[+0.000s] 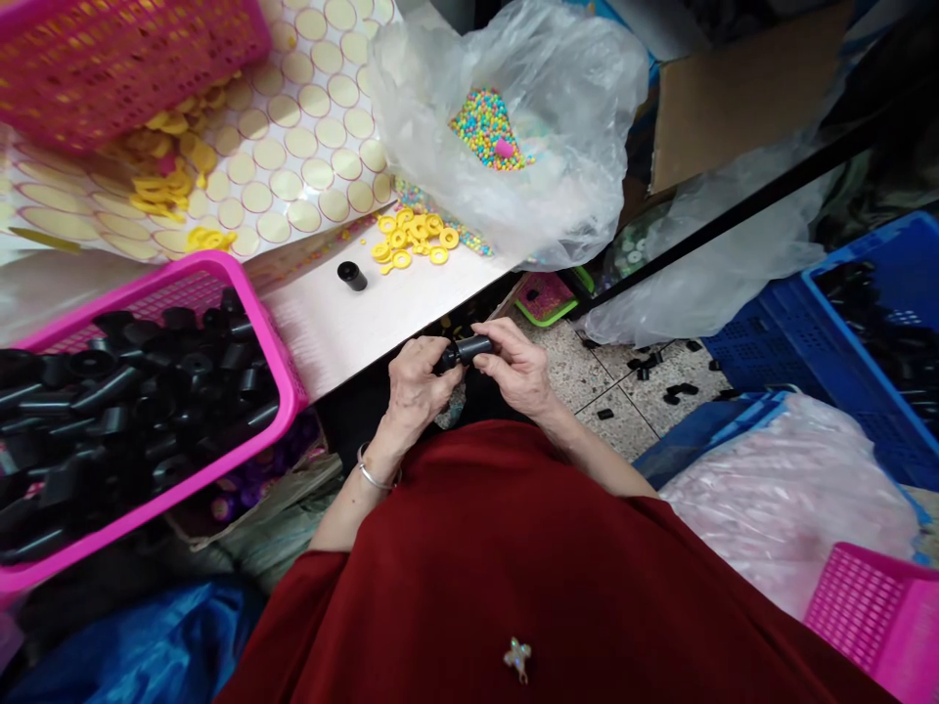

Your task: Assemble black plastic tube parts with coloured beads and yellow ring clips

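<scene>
Between my two hands, just off the table edge, is a black plastic tube (473, 347) lying nearly level. My left hand (422, 381) has its fingers closed round the darker left end, where a second black piece seems to join it. The thumb and fingers of my right hand (517, 367) pinch the tube's right end. On the white table (315, 332) a single black cup-shaped piece (352, 276) stands with its hollow end up. Beyond it lies a loose heap of yellow rings (415, 238). The inside of the tube is hidden.
A pink basket (293, 391) full of black plastic parts stands at left. A clear bag (572, 186) holds small coloured beads (488, 127). Another pink basket (132, 59) sits on a circle-printed sheet (315, 103). At right are a blue crate (792, 332) and black bits on the floor.
</scene>
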The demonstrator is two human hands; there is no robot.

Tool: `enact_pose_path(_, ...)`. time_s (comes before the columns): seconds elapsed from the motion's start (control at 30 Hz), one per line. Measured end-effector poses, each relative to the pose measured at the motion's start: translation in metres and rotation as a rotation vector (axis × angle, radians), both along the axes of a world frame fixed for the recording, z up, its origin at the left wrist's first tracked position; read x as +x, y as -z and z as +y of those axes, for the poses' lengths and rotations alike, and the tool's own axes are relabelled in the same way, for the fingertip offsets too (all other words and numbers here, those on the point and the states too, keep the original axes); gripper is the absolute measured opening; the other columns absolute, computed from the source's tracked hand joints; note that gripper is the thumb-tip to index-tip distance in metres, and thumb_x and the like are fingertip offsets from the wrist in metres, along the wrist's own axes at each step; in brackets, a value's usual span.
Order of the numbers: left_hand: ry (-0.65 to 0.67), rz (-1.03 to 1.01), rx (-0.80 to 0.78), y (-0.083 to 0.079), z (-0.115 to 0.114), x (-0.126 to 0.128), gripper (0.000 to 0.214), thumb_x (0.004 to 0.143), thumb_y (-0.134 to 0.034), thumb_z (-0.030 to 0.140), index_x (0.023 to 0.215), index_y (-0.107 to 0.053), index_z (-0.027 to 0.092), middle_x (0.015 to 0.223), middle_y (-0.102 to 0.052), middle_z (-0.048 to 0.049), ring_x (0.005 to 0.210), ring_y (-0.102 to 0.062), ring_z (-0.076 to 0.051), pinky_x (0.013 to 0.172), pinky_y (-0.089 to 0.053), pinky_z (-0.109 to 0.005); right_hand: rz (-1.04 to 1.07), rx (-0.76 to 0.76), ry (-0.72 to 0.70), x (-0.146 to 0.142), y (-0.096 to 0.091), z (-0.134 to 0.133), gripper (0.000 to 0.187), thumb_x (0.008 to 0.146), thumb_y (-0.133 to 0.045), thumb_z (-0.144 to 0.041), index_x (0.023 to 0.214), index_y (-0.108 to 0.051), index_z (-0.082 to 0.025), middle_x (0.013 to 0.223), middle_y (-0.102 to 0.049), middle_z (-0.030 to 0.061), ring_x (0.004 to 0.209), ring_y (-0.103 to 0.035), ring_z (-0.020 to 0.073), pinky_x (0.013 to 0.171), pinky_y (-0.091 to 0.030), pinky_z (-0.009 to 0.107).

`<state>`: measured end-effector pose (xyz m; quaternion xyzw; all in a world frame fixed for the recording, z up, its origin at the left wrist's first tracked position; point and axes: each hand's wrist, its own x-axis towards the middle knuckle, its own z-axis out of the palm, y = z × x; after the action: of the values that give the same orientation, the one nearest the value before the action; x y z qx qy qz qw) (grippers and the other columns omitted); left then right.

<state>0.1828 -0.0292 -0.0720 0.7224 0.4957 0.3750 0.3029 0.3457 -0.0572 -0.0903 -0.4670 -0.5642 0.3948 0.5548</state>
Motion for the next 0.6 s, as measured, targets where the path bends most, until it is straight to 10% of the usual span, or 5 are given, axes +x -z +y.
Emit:
enact_pose_path(0.4,0.018,0.112,0.08,0.01,0.009,-0.002,0.022,0.071,-0.068,0.026,0.092,-0.07,0.019,0.08,-0.067,-0.0045,0.076,-0.061,-0.019,0.071,-0.049,-0.03,-0.232,0.161,-0.024,0.001,0.003,0.01,0.033,0.089,-0.059,-0.029,0.121,-0.062,-0.023,0.105,-0.059,0.0074,0.094,-0.059,0.017,0.083,-0.053,0.036)
enact_pose_path(0.6,0.097,-0.105,-0.093,0.007,0.013,-0.009,0.042,0.064,-0.081,0.034,0.101,-0.07,0.016,0.069,-0.066,0.0007,0.052,-0.053,-0.01,0.05,-0.044,-0.023,0.035,0.014,-0.05,-0.003,0.005,0.014,0.031,0.081,-0.068,-0.033,0.111,-0.065,-0.023,0.097,-0.062,0.0039,0.085,-0.061,0.0142,0.074,-0.055,0.031)
